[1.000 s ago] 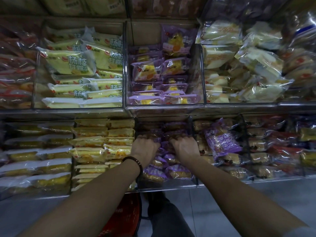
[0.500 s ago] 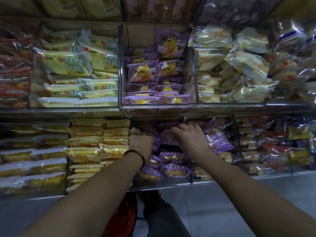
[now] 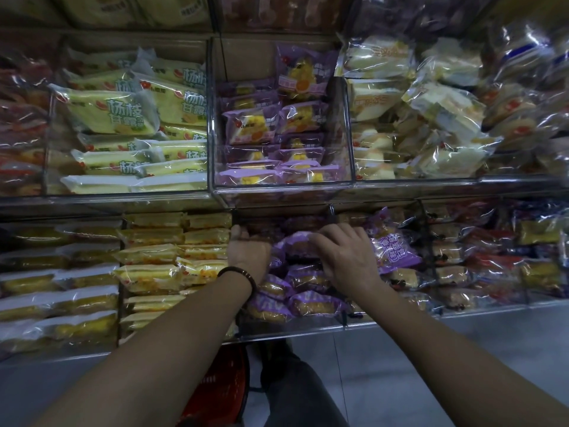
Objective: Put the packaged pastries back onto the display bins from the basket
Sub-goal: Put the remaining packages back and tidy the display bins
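Restocking appears midway: right hand curls round a purple packet in the bin; left hand, fingers hidden; basket at six o'clock, contents unseen.

left hand: stretched forward, thumb up, fingers hidden
right hand: palm down, fingers curled on purple pack
arms: both extended

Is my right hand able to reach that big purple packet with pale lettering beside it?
Probably yes: the right hand sits beside the big purple lettered packet, and nothing covers that packet.
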